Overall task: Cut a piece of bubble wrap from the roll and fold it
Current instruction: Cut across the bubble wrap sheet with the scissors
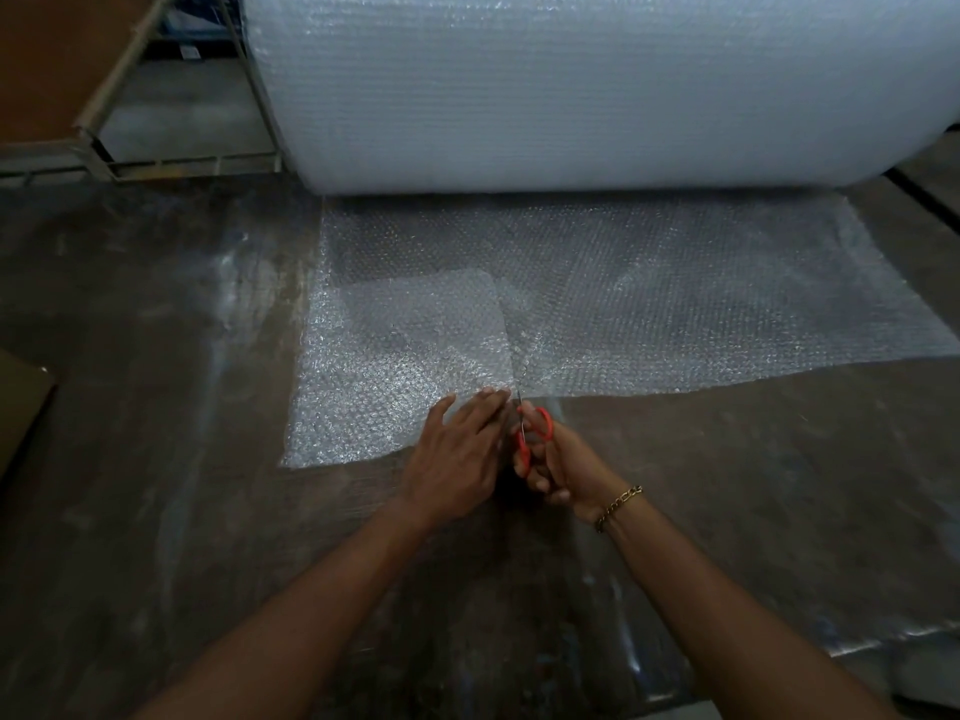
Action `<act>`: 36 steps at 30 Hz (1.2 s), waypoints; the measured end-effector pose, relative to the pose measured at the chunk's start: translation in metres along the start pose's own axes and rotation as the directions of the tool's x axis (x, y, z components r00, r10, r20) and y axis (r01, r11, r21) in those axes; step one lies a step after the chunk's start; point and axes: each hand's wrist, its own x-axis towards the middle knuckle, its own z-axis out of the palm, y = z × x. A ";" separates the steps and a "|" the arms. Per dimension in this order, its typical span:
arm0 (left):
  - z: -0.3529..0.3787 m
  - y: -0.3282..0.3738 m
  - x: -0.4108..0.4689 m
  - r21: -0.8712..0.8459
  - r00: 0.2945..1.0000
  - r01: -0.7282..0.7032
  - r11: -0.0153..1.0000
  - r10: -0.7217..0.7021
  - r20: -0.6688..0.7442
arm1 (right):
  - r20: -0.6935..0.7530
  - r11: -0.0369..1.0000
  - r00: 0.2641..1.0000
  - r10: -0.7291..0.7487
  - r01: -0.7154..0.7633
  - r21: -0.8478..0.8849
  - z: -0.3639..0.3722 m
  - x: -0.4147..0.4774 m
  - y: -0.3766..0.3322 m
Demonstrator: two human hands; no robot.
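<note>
Left hand (457, 449) flat, fingers straight, pressing near edge of bubble wrap sheet (675, 304). Right hand (563, 472) curled around handles of orange scissors (534, 433), blades at sheet's near edge, just beside left fingertips. I see sheet spread on floor (779, 485), far end meeting big roll (597, 85). Chain bracelet (618, 506) on right wrist. Cardboard (21, 402) at floor's left edge.

Whse: giant bubble-wrap roll (571, 85), metal rack (197, 162).
</note>
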 end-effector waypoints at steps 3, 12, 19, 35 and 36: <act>-0.001 0.000 0.001 -0.012 1.000 0.008 1.000 -0.008 0.017 | -0.026 0.999 1.000 -0.015 0.014 -0.033 0.001 0.002 -0.003; 0.000 -0.003 0.002 -0.035 1.000 0.024 0.999 -0.024 0.003 | -0.069 0.988 0.986 -0.149 0.147 -0.038 0.004 0.003 0.005; 0.002 -0.002 0.000 -0.039 1.000 0.003 0.999 -0.004 -0.019 | -0.029 1.000 1.000 -0.006 0.007 0.030 0.004 0.000 -0.001; -0.001 -0.003 0.001 -0.065 1.000 0.021 0.998 -0.022 -0.012 | -0.074 0.991 0.988 -0.133 0.133 -0.011 0.004 0.007 0.000; -0.001 -0.003 0.002 -0.063 1.000 0.022 0.998 -0.023 -0.016 | -0.074 0.990 0.988 -0.138 0.138 -0.014 0.004 0.007 0.002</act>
